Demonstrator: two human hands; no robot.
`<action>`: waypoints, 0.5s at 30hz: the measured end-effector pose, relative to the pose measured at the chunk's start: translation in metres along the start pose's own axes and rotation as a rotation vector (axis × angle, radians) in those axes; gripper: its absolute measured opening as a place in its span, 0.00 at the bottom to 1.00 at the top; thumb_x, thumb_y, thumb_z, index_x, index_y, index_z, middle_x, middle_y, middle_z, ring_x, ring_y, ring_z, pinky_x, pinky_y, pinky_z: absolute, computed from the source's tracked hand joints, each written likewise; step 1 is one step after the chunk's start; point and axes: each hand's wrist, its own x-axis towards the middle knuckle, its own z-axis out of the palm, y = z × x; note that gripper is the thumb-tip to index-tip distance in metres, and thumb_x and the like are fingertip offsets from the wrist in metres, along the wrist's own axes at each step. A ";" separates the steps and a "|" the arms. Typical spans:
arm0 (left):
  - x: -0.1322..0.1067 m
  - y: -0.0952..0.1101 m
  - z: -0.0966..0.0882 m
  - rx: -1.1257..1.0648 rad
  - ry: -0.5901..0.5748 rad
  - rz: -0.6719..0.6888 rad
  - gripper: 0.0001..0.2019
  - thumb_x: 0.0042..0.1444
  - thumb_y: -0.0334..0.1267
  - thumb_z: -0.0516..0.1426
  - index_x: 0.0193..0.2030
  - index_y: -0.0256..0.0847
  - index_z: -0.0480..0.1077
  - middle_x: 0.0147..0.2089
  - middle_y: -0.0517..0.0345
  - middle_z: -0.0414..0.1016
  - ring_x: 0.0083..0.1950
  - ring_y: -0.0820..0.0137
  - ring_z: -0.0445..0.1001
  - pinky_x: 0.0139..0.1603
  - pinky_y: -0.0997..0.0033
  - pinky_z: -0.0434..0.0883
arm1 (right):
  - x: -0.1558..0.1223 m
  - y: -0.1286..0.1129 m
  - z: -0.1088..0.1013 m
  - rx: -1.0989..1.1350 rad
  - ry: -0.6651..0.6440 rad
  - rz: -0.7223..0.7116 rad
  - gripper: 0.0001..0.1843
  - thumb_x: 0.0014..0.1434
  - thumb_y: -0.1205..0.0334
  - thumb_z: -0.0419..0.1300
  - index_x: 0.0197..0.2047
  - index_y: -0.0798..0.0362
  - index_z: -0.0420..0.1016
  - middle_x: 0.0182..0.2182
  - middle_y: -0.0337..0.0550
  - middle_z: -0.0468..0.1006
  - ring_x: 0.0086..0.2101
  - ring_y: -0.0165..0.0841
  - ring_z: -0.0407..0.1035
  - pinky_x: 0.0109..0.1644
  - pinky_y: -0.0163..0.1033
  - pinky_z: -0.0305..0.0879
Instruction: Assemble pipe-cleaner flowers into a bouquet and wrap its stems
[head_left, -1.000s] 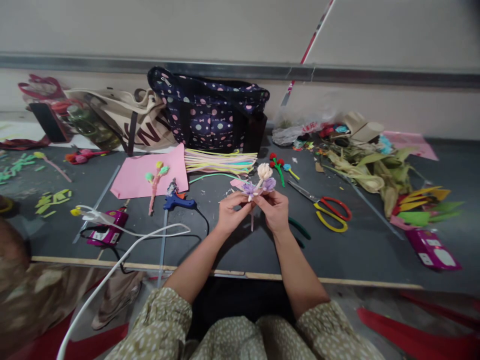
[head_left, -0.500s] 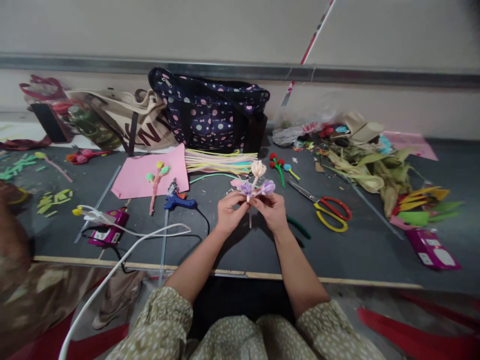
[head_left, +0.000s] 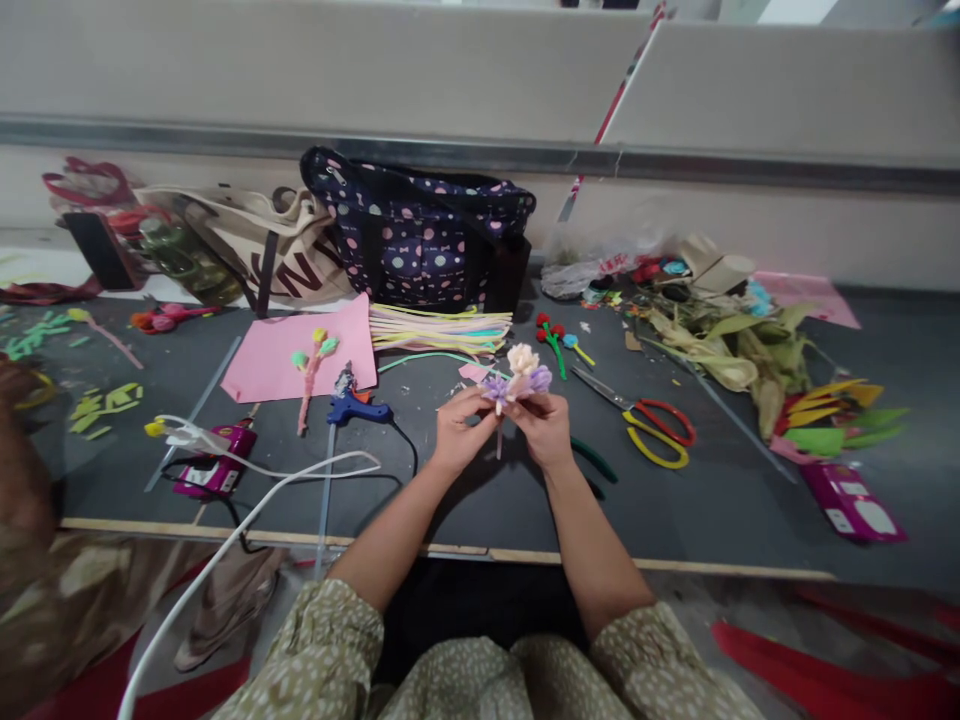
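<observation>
Flower bunch [head_left: 517,382], head view: being held over the table [head_left: 720,510], between both hands. Left hand [head_left: 463,430] and right hand [head_left: 546,428] are both pinching it with closed fingertips. Compared with half a second ago, the cream bloom [head_left: 523,358] is sitting lower and closer to the purple blooms [head_left: 496,388]; its stem, showing then, is now mostly covered. More of the wall top [head_left: 480,55] is showing. Scissors [head_left: 652,425] are lying open to the right; glue gun [head_left: 358,406] and pink paper [head_left: 259,362] are lying left. Nothing is standing between camera and blooms. Fingers are hiding the stem joints; right hand and forearm are partly covering a green-handled tool [head_left: 594,460]. Another person's arm [head_left: 26,470] is being cut off at the left edge.
</observation>
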 end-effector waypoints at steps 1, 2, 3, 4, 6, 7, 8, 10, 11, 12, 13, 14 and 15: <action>0.000 0.000 0.000 -0.017 -0.016 -0.014 0.08 0.53 0.39 0.63 0.27 0.38 0.77 0.30 0.53 0.78 0.33 0.71 0.74 0.34 0.73 0.69 | 0.000 0.000 0.000 0.008 0.013 0.009 0.12 0.43 0.54 0.74 0.26 0.51 0.80 0.26 0.38 0.81 0.27 0.32 0.75 0.37 0.39 0.74; 0.000 -0.001 0.000 -0.033 -0.037 -0.031 0.07 0.53 0.39 0.63 0.28 0.38 0.78 0.31 0.53 0.78 0.34 0.70 0.75 0.36 0.72 0.70 | 0.000 0.001 0.000 0.015 0.029 0.018 0.12 0.43 0.54 0.74 0.26 0.51 0.80 0.25 0.38 0.80 0.27 0.32 0.74 0.36 0.38 0.74; 0.000 -0.002 0.000 -0.049 -0.059 -0.053 0.07 0.53 0.40 0.63 0.29 0.39 0.79 0.32 0.52 0.79 0.35 0.70 0.75 0.37 0.71 0.70 | 0.001 0.002 -0.001 0.024 0.049 0.024 0.13 0.42 0.53 0.74 0.26 0.51 0.79 0.24 0.38 0.80 0.26 0.32 0.74 0.35 0.38 0.74; 0.000 -0.003 0.000 -0.067 -0.078 -0.076 0.07 0.53 0.40 0.63 0.31 0.39 0.79 0.33 0.52 0.79 0.36 0.69 0.75 0.39 0.70 0.71 | 0.001 0.003 -0.001 0.034 0.068 0.028 0.13 0.41 0.53 0.74 0.25 0.51 0.79 0.24 0.38 0.80 0.26 0.31 0.74 0.34 0.38 0.74; -0.001 -0.007 0.000 -0.111 -0.097 -0.126 0.08 0.53 0.42 0.64 0.32 0.39 0.80 0.34 0.50 0.80 0.37 0.68 0.76 0.41 0.69 0.71 | 0.001 0.006 -0.002 0.061 0.089 0.022 0.15 0.39 0.52 0.75 0.25 0.51 0.79 0.24 0.38 0.80 0.25 0.32 0.74 0.33 0.38 0.74; -0.001 -0.009 0.000 -0.136 -0.098 -0.150 0.09 0.52 0.43 0.64 0.33 0.39 0.80 0.35 0.50 0.80 0.38 0.68 0.77 0.41 0.68 0.72 | 0.001 0.007 -0.003 0.076 0.096 0.011 0.16 0.39 0.51 0.75 0.25 0.51 0.78 0.24 0.38 0.80 0.25 0.32 0.74 0.33 0.38 0.74; -0.002 -0.012 0.001 -0.157 -0.092 -0.171 0.09 0.52 0.43 0.65 0.33 0.39 0.80 0.35 0.50 0.80 0.38 0.67 0.77 0.42 0.68 0.72 | 0.001 0.008 -0.003 0.089 0.099 0.000 0.16 0.39 0.51 0.75 0.25 0.51 0.78 0.24 0.38 0.80 0.25 0.32 0.74 0.32 0.38 0.74; -0.003 -0.015 0.001 -0.184 -0.082 -0.205 0.09 0.50 0.43 0.66 0.33 0.39 0.81 0.34 0.50 0.80 0.37 0.68 0.77 0.40 0.68 0.72 | 0.001 0.008 -0.003 0.104 0.098 -0.010 0.16 0.39 0.51 0.75 0.26 0.51 0.78 0.23 0.37 0.80 0.24 0.32 0.74 0.31 0.38 0.74; -0.004 -0.016 0.001 -0.188 -0.082 -0.219 0.10 0.50 0.44 0.66 0.33 0.39 0.81 0.33 0.51 0.80 0.36 0.68 0.77 0.40 0.69 0.72 | 0.001 0.007 -0.003 0.106 0.094 -0.005 0.16 0.39 0.51 0.75 0.25 0.51 0.78 0.23 0.37 0.80 0.24 0.31 0.74 0.31 0.37 0.74; -0.004 -0.018 0.001 -0.187 -0.083 -0.228 0.10 0.50 0.44 0.66 0.33 0.39 0.81 0.32 0.52 0.80 0.35 0.68 0.77 0.39 0.69 0.72 | 0.001 0.006 -0.003 0.107 0.085 0.007 0.16 0.39 0.51 0.75 0.25 0.51 0.78 0.23 0.37 0.80 0.24 0.31 0.74 0.31 0.37 0.74; -0.005 -0.018 0.000 -0.183 -0.086 -0.235 0.10 0.50 0.44 0.66 0.33 0.39 0.81 0.32 0.52 0.80 0.35 0.69 0.76 0.38 0.70 0.72 | 0.001 0.005 -0.003 0.108 0.075 0.024 0.16 0.38 0.51 0.76 0.24 0.51 0.78 0.23 0.37 0.80 0.24 0.30 0.74 0.32 0.36 0.74; -0.005 -0.019 0.000 -0.179 -0.089 -0.242 0.10 0.50 0.44 0.66 0.33 0.39 0.81 0.32 0.52 0.80 0.35 0.69 0.76 0.38 0.70 0.72 | 0.001 0.005 -0.003 0.112 0.068 0.042 0.16 0.38 0.51 0.76 0.24 0.51 0.78 0.23 0.37 0.80 0.24 0.29 0.73 0.32 0.36 0.73; -0.005 -0.019 0.000 -0.175 -0.091 -0.248 0.10 0.50 0.44 0.66 0.33 0.39 0.81 0.32 0.52 0.80 0.35 0.68 0.76 0.39 0.70 0.72 | 0.001 0.004 -0.003 0.115 0.064 0.059 0.16 0.37 0.52 0.76 0.24 0.51 0.78 0.23 0.36 0.80 0.24 0.29 0.73 0.32 0.35 0.73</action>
